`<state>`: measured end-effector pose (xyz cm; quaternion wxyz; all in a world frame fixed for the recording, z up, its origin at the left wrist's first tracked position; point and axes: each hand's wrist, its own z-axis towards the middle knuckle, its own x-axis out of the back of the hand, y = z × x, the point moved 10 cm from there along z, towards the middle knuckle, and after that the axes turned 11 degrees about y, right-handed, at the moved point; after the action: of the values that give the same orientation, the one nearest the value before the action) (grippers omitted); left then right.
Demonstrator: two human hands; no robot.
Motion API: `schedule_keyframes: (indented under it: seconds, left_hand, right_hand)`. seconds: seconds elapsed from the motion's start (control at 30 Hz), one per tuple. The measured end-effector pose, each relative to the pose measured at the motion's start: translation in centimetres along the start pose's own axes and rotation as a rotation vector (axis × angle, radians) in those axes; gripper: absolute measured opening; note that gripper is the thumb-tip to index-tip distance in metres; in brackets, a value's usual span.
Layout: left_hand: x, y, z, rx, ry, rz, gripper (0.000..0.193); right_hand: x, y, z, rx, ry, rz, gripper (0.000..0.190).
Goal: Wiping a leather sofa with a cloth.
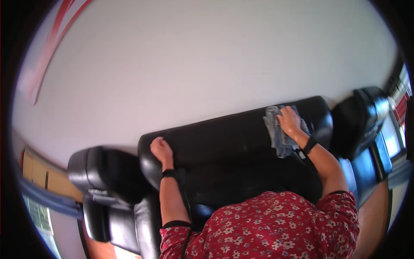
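Observation:
A wide black backrest of a leather-like sofa (220, 142) stands before me against the wall. My right hand (289, 121) presses a folded grey-blue cloth (275, 129), which looks like denim, onto the right part of this backrest. At the left end, my left hand (161, 149) rests on the backrest's upper edge with its fingers curled in. Nothing shows in that hand, though its palm side is hidden.
Black padded seats stand on both sides, one at left (106, 171) and one at right (359, 119). A pale wall (210, 64) rises behind the sofa, with a red-and-white shape (56, 42) at upper left. Cables run from the black bands on my wrists.

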<state>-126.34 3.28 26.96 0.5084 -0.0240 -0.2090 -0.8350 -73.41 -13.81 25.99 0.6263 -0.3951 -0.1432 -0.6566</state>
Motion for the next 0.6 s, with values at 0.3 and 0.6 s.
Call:
schedule_keyframes:
  seconds: [0.3, 0.6]
  left_hand:
    - [1.6, 2.4, 0.8, -0.004, 0.081, -0.033, 0.01]
    - [2.2, 2.0, 0.8, 0.043, 0.091, -0.039, 0.007]
  right_hand:
    - [-3.0, -14.1, 0.2, 0.328, -0.09, 0.227, 0.019]
    - [-4.3, -19.6, 0.4, 0.414, -0.08, 0.358, 0.02]
